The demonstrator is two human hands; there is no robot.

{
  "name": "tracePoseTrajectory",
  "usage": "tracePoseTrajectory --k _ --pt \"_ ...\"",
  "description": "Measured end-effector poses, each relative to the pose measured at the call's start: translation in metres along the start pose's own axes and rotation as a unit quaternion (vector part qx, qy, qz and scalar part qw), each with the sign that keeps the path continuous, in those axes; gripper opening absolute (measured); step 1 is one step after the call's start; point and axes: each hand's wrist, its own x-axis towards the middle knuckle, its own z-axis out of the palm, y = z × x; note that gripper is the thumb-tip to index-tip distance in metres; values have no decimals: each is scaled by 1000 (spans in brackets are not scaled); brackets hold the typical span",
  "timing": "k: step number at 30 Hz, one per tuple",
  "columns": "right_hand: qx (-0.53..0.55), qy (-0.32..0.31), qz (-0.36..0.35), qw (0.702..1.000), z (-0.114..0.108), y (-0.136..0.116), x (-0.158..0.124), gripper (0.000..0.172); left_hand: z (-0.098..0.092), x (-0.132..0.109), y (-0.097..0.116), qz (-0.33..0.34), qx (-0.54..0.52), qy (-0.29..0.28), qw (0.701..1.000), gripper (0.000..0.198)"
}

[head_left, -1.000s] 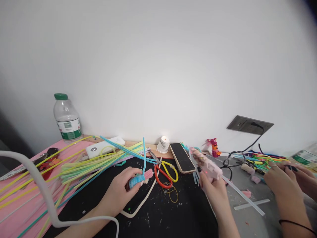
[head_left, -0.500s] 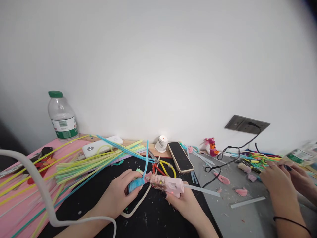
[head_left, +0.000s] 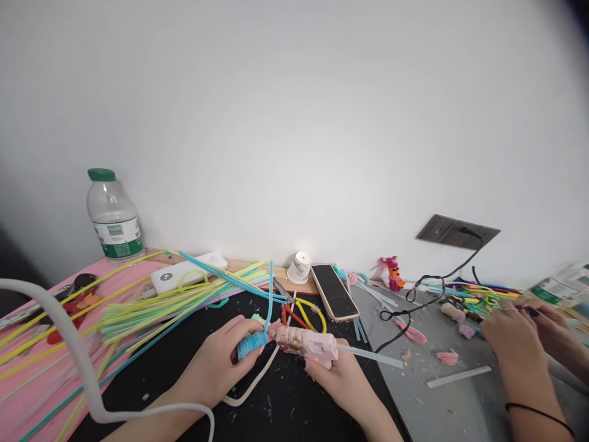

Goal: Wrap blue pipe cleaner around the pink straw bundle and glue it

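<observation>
Protruding, the glue stick [head_left: 370,356] overhangs the mat's edge [head_left: 378,382].

In the middle of the frame, the glue gun [head_left: 317,346] was smooth plastic, crusted and rough towards the front, with a translucent, glossy stick [head_left: 372,355] behind. Just left, the blue coil [head_left: 249,346] looked ridged, fuzzy and matt to me. The bottle [head_left: 113,212] at the left was clear, shiny plastic; the phone [head_left: 334,290] right of centre had a glossy front; the wall [head_left: 294,123] above was smooth, matt.
</observation>
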Motion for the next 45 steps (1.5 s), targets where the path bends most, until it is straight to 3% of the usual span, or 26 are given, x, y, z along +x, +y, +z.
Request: tracePoseTrajectory --k 18,25,31,45 --pt "-49 11 13 999 -1 -1 -2 24 0 2 -1 -24 -33 35 999 17" --pt "-49 67 43 996 2 18 -6 20 0 3 -1 -70 -59 30 995 20" --pt "-29 106 30 993 -2 4 -6 12 0 5 4 -105 -101 37 989 21" --pt "-3 39 17 999 -4 -19 1 12 4 6 0 -167 -208 27 964 25"
